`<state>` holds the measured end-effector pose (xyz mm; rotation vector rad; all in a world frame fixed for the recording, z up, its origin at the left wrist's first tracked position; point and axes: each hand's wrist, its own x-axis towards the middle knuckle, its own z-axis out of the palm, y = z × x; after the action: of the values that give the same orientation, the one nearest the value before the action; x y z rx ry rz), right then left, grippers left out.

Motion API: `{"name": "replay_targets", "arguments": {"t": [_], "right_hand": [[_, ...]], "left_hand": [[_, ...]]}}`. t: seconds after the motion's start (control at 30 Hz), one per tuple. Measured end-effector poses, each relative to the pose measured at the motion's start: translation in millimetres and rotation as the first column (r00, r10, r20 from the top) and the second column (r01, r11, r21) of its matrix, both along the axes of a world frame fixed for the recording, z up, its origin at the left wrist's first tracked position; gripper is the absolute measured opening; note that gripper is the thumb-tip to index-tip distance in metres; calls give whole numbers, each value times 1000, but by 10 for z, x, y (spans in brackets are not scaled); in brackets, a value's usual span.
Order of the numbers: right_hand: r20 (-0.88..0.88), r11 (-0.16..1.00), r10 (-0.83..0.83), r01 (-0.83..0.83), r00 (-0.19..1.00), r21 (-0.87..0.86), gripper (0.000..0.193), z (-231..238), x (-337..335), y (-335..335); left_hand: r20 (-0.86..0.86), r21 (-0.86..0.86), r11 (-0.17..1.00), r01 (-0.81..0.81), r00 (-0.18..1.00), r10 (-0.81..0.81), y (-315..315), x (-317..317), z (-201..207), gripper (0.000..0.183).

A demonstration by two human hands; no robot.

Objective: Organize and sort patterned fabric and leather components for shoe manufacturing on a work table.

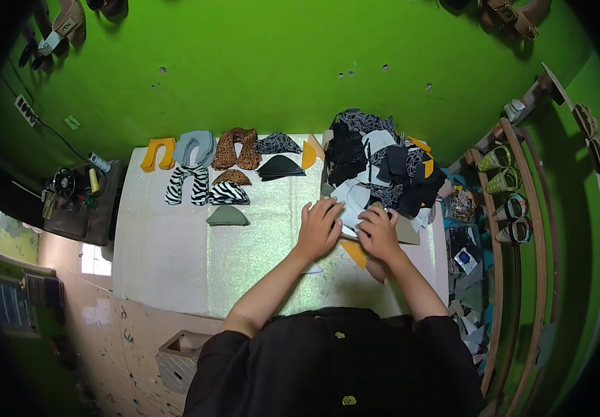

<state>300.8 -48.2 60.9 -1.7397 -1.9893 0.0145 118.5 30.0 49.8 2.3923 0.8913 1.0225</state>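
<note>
At the front of a heap of cut material pieces (347, 142), both my hands work over pale grey-white cut pieces (350, 194). My left hand (321, 226) lies over the left edge of the pale pieces, its fingers stretched out. A little to its right, the bent fingers of my right hand (379, 231) close on a pale piece; its far edge is hidden among the others. Just below and between the hands lies a yellow-orange piece (354, 254), with a brown piece (376, 270) beside it. A small white piece (311, 268) shows by my left forearm.
Sorted stacks stand left on the table (161, 257): yellow (148, 161), grey-blue (206, 142), leopard-print (248, 153), zebra-print (175, 187), black (280, 167) and green (227, 217). Scraps (470, 313) fill the right side, near a wooden rack (532, 299) with sandals (503, 182). A sewing machine (63, 182) stands left.
</note>
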Motion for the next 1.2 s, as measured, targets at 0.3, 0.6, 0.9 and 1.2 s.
{"name": "replay_targets", "arguments": {"t": [0.3,0.6,0.9,1.2], "right_hand": [[-11,999,-48,48,999,-2,21,7,-133,-150],[-437,962,-213,266,874,65,27,-361,-758,-573],[-130,867,-270,182,954,-465,40,-919,-1302,-496],[-232,849,-190,41,954,-526,36,-855,-1344,-533]], "left_hand": [[-219,-50,996,80,972,-89,16,39,-181,34],[-164,-363,854,-372,928,334,-430,-920,-460,32],[-437,-416,741,-528,830,346,-901,-1165,-758,44],[-411,-464,798,-385,891,192,-875,-1263,-753,36]]}}
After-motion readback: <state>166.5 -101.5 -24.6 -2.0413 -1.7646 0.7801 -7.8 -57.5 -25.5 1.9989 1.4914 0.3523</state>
